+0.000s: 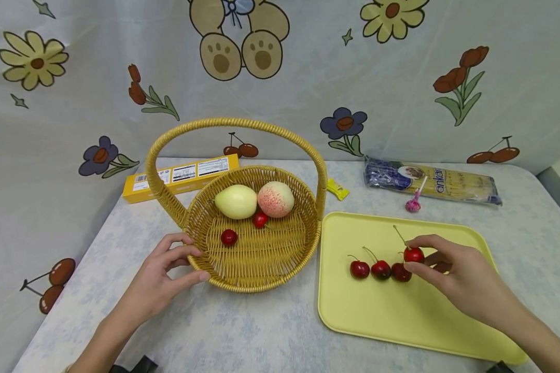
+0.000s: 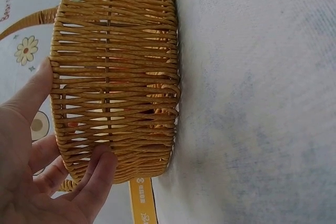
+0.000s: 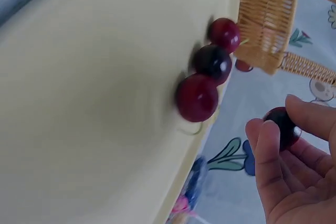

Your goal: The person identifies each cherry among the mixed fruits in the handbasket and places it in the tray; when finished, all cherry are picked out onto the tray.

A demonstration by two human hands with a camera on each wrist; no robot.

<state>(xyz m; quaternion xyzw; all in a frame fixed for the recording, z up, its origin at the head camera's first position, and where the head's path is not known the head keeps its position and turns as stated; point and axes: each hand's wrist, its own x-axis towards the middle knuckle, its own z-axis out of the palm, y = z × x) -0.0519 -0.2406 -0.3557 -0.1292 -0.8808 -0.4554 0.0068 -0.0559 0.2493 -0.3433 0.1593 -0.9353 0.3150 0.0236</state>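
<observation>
In the head view my right hand [image 1: 466, 274] pinches a red cherry [image 1: 413, 255] between thumb and fingertips, its stem pointing up. It is held over a yellow tray [image 1: 392, 316], where three more dark red cherries lie in a row, the leftmost cherry [image 1: 359, 269] being farthest from the hand. My left hand [image 1: 161, 274] holds the near left rim of a wicker basket [image 1: 256, 280], thumb at the rim and some fingers against its outer wall [image 2: 115, 93]. Inside the basket sit a pale yellow pear-like fruit [image 1: 237, 202], a pink-speckled peach [image 1: 276, 199] and two cherries [image 1: 229, 237].
Behind the basket lies a yellow box [image 1: 182, 178]. A small yellow wrapped candy [image 1: 338, 189], a pink lollipop [image 1: 413, 204] and a plastic packet of noodles [image 1: 434, 181] lie beyond the tray. The basket's tall handle [image 1: 235, 123] arches above it. A patterned cloth hangs behind the table.
</observation>
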